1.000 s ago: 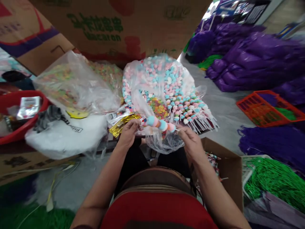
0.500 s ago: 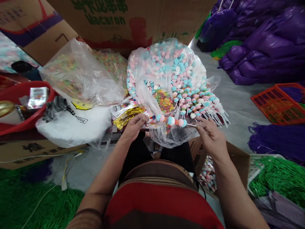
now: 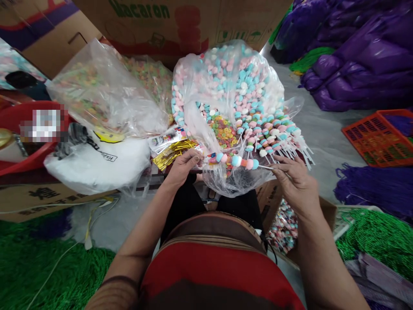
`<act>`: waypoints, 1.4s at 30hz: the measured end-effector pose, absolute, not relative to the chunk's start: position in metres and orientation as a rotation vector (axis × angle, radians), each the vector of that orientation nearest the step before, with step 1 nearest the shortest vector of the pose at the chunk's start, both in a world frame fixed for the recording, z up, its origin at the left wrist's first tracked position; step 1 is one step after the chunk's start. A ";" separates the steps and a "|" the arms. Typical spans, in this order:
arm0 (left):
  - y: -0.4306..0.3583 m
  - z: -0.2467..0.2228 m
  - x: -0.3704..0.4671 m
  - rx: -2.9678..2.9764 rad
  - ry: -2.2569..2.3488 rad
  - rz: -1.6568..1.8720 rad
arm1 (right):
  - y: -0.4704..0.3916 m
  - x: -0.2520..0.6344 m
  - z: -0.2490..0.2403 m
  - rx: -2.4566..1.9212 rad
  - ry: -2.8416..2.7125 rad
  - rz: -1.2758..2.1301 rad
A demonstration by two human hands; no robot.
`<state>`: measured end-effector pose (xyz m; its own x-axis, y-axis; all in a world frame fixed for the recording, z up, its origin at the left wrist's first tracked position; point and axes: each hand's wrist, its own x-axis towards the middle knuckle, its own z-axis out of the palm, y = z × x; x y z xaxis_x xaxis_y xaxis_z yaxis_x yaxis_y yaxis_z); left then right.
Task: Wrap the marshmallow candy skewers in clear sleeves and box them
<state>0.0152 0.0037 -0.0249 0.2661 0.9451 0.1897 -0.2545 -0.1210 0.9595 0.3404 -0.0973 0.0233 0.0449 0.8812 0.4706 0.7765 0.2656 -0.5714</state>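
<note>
A candy skewer (image 3: 236, 161) with pink, white and blue marshmallows and orange pieces between them lies level in front of me. My right hand (image 3: 293, 176) pinches its white stick at the right end. At the other end, my left hand (image 3: 185, 167) is closed on a clear printed wrapper, which seems to surround the candy. Just beyond is an open plastic bag (image 3: 196, 125) of marshmallows and ring gummies (image 3: 222, 132). Finished-looking skewers (image 3: 274, 133) lie in a pile on its right, sticks toward me. Gold twist ties (image 3: 174, 153) and printed wrappers (image 3: 166, 140) lie beside my left hand.
Bags of ring gummies (image 3: 97, 94) and a red basin (image 3: 41, 148) stand on the left. A Macaron carton (image 3: 213, 26) blocks the back. On the right are an orange crate (image 3: 371, 137) and purple bundles (image 3: 364, 69). An open carton with wrapped candy (image 3: 284, 228) stands low right.
My right hand and the skewer have shifted slightly to the right. The left hand stays on the wrapper end. My view has tilted down a little.
</note>
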 end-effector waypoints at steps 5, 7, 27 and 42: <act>0.002 -0.025 0.017 1.300 0.749 1.206 | -0.099 0.337 0.024 -1.541 -1.708 0.168; 0.001 -0.026 0.020 1.219 0.760 1.229 | -0.100 0.335 0.022 -1.529 -1.720 0.141; 0.005 0.006 0.005 1.804 0.870 1.308 | -0.101 0.342 0.021 -1.542 -1.734 0.265; 0.004 -0.021 0.014 1.392 0.696 1.257 | -0.104 0.332 0.027 -1.488 -1.532 0.303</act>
